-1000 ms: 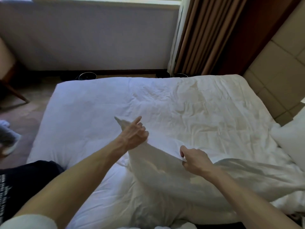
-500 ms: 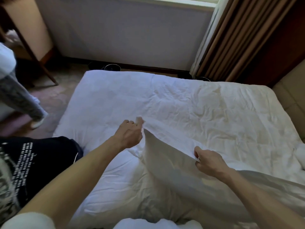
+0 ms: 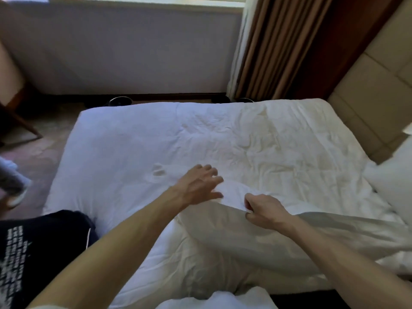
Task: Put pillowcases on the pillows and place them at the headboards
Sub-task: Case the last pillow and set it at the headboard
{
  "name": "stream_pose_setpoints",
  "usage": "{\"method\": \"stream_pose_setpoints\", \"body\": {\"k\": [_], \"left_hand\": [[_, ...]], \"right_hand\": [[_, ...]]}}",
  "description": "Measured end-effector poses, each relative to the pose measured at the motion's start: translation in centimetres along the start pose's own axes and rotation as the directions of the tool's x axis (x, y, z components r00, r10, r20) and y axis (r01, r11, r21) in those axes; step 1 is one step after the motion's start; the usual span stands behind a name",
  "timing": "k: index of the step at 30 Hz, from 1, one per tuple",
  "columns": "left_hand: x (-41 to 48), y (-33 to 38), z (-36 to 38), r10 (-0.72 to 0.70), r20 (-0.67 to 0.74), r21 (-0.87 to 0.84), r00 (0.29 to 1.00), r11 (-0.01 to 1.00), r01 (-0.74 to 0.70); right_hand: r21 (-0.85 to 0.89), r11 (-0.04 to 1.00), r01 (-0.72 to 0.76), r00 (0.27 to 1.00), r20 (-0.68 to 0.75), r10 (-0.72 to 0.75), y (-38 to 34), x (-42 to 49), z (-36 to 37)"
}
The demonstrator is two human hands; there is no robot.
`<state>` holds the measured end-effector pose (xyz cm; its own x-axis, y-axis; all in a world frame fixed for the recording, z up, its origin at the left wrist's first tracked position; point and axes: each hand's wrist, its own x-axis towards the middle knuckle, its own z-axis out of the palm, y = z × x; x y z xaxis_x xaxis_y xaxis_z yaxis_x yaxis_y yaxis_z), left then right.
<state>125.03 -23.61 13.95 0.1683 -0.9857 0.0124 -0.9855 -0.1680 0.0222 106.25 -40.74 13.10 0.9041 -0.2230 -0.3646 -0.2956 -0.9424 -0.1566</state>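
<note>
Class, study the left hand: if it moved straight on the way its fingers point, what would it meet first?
Probably the pillowcase, whose raised edge lies just beyond the spread fingers of the left hand; the right hand pinches that edge. Depth is unclear: passing over it, the hand would meet the duvet.

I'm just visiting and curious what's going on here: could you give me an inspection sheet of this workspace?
Surface: white rumpled bed.
Job's things: pillowcase lying on bed, edge lifted; a pillow by padded headboard.
Clutter: dark printed garment at bed's near-left edge.
Hands: left hand open, fingers spread over pillowcase; right hand pinches its edge.
Cables: nothing seen.
Surroundings: brown curtain, wall, someone's shoe on floor.
</note>
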Motion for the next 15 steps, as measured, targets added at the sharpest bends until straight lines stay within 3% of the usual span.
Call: {"method": "stream_pose_setpoints", "body": {"k": [3, 6, 12, 15], "left_hand": [[1.7, 3.4, 2.3, 0.115, 0.226, -0.014, 0.967, 0.993, -0.115], [2.1, 5.7, 4.4, 0.146, 0.305, -0.019, 0.941, 0.989, -0.147], [1.7, 5.5, 6.0, 0.244, 0.2, 0.11, 0.949, 0.957, -0.269], [1.5, 5.6, 6.0, 0.284, 0.117, 0.16, 0.952, 0.94, -0.3]], "right_hand": [[0.044, 0.999, 0.014, 0.999, 0.052, -0.016, 0.2, -1.3, -0.1], [0.017, 1.0, -0.008, 0.992, 0.125, 0.006, 2.3, -2.6, 0.4], [-0.184, 0.977, -0.111, 0.967, 0.205, 0.148, 10.5, -6.4, 0.2], [-0.198, 0.976, -0.095, 0.984, 0.133, 0.123, 12.1, -8.7, 1.1]]}}
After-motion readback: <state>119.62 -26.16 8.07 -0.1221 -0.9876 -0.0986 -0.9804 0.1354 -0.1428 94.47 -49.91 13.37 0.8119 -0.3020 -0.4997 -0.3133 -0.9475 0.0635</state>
